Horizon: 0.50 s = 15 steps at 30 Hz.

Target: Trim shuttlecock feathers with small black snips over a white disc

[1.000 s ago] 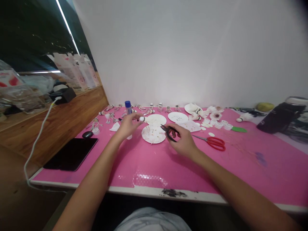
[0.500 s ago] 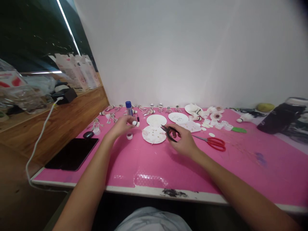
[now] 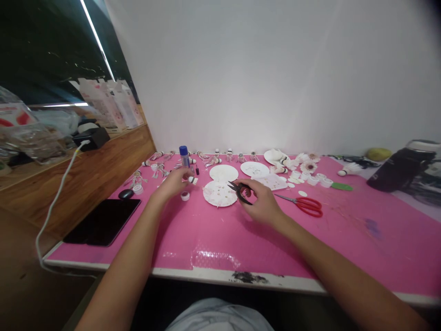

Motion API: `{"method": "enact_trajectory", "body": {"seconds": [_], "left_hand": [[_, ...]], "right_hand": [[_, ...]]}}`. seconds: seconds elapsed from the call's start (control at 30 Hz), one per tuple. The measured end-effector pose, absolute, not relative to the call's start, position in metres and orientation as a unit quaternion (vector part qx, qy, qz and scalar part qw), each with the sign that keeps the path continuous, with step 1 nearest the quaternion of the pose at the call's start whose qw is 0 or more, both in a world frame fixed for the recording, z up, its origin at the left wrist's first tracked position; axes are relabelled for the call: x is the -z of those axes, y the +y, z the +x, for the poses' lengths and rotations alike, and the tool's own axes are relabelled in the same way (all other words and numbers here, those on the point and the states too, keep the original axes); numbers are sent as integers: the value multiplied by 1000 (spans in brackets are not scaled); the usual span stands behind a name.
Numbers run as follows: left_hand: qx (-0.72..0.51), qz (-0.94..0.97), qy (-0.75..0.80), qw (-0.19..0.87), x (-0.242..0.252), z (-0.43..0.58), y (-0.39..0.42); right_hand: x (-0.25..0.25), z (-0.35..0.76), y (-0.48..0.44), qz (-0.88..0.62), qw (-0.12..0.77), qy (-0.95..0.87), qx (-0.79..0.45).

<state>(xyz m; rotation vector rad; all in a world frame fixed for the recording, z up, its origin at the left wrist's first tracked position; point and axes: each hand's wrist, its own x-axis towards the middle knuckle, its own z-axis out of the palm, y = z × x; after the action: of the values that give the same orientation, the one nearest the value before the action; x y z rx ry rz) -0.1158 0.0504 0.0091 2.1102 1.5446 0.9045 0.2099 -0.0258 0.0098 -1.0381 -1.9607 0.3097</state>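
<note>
My left hand (image 3: 175, 184) is closed on a small cut-down shuttlecock (image 3: 193, 180), white with a dark band; its cork end is partly hidden by my fingers. Pliers (image 3: 237, 189) with dark handles are gripped in my right hand (image 3: 260, 202), their jaws slightly apart and pointing left. Those jaws hover at the right edge of a white paper plate (image 3: 210, 198) scattered with small bits. Just below my left hand stands a little round white pot (image 3: 185, 196) with dark contents. Behind that hand is a blue-capped glue stick (image 3: 184, 156).
Red-handled scissors (image 3: 308, 206) lie right of my right hand. More plates (image 3: 223, 172) and several trimmed shuttlecocks (image 3: 229, 155) line the back. A tablet (image 3: 103, 223) and a black mouse (image 3: 126, 194) sit at left, a dark bottle (image 3: 396, 170) at far right.
The small shuttlecock in my left hand has turned and dropped slightly, its white end now angled downward. My right hand with the pliers has shifted slightly left.
</note>
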Motion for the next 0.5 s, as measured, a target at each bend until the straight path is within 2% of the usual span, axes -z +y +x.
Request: {"method": "enact_trajectory", "body": {"seconds": [0.33, 0.5], "left_hand": [[-289, 753, 564, 177, 7, -122, 64], [-283, 741, 563, 231, 18, -127, 73]], "right_hand": [[-8, 210, -26, -406, 430, -801, -96], [-9, 210, -26, -409, 422, -803, -96]]}}
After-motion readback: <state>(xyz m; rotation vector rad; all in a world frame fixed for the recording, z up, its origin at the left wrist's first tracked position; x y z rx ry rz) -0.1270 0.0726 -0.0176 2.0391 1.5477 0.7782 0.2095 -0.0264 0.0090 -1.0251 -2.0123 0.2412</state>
